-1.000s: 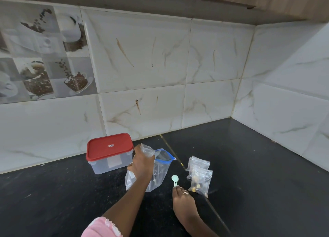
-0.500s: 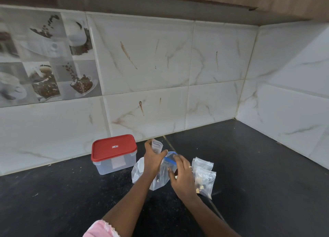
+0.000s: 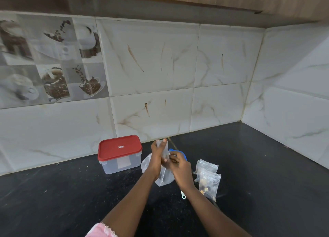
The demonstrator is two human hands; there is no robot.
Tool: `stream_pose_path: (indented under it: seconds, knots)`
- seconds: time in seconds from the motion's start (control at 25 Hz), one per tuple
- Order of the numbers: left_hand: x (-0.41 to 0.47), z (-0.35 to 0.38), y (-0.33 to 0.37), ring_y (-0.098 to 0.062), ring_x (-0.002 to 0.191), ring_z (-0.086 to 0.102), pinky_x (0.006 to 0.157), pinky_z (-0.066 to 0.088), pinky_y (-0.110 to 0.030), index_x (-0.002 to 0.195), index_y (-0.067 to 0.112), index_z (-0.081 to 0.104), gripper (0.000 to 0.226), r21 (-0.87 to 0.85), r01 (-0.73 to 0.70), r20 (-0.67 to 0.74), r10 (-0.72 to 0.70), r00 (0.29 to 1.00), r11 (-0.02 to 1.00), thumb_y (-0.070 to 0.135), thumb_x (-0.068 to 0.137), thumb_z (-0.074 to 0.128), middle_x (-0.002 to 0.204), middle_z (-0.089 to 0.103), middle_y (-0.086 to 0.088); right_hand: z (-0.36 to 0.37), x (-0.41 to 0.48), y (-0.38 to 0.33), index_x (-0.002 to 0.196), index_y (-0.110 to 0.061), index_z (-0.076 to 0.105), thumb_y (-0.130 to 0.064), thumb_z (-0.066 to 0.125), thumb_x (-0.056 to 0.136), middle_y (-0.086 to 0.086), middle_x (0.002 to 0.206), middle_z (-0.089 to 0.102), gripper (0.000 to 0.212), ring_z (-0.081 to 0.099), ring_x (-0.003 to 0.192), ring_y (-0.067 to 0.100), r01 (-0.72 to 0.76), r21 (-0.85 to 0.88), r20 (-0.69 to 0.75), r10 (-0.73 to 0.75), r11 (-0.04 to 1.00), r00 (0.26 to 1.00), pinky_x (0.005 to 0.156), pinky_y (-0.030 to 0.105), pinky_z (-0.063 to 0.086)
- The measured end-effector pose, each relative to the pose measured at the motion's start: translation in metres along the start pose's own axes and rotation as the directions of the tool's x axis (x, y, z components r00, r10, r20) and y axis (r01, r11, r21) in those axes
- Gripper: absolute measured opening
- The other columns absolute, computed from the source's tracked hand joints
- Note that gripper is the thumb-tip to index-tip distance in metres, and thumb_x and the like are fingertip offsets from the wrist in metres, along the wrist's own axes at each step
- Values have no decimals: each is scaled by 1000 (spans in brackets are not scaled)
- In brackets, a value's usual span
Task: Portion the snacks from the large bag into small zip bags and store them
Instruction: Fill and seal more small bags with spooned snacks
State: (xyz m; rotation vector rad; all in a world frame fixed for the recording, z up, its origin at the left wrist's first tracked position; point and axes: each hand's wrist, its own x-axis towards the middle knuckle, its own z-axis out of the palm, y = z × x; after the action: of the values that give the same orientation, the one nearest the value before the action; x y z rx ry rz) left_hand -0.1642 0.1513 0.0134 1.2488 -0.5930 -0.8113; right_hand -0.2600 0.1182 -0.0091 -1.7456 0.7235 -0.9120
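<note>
My left hand (image 3: 157,159) holds a small zip bag (image 3: 163,147) upright above the worktop (image 3: 71,201). The fingers are curled round the bag, and its top edge stands out above my fingertips. The bag is clear; I cannot see whether there is anything inside it.

My right hand (image 3: 180,167) is just beside the left one, with its fingers bent toward the lower part of the small bag. They meet the left hand there, but I cannot tell if they pinch the bag or only touch it.

The large bag (image 3: 164,180) stands on the worktop directly behind and under my two hands, which cover most of it. It is of clear plastic with a blue zip edge, a little of which shows past my right fingers.

To the right of my right hand, two filled small bags (image 3: 210,182) lie on the worktop, one partly over the other. In the nearer one I see some brown and yellow pieces. A pale scoop (image 3: 183,196) lies on the worktop under my right wrist, and only its end shows.

To the left of the large bag, near the tiled wall (image 3: 151,67), stands a clear plastic box (image 3: 122,164) with a red lid (image 3: 119,147) closed on it. A pink sleeve (image 3: 101,230) shows on my left arm at the bottom edge.
</note>
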Motion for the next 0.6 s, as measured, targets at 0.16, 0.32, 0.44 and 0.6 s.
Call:
stream_pose_path:
  seconds: [0.16,0.32,0.44,0.6]
  knots:
    - [4,-12,-2,-19,82,64,57,52,-28,123,11,43,51,90,4,52,-9,999,996,48,91,53,111,60,-13,-10,13,-1,86,-19,67,-7,58,89,2,85,70,16,67,84,22,-147,149,-64,158,978,985,79,35,57]
    - [3,-21,-10,-27,89,67,73,59,-37,104,6,60,18,167,-20,24,16,1000,986,19,91,60,103,67,-17,-21,18,2,86,-19,66,-6,53,92,16,100,68,20,65,97,34,-229,270,6,236,935,972,85,50,55]
    - [3,-25,-16,-30,85,64,80,54,-46,88,10,65,8,181,-54,-72,68,995,982,16,90,61,90,67,-15,-27,18,7,86,-19,65,-6,53,93,11,102,68,19,64,101,34,-243,256,13,248,936,969,87,52,54]
    - [2,-17,-16,-29,84,65,72,58,-39,89,14,65,8,197,-96,-39,106,994,976,20,91,60,93,68,-16,-27,20,10,99,-13,65,-5,64,85,14,101,72,17,68,98,34,-259,296,121,233,919,965,89,54,53]
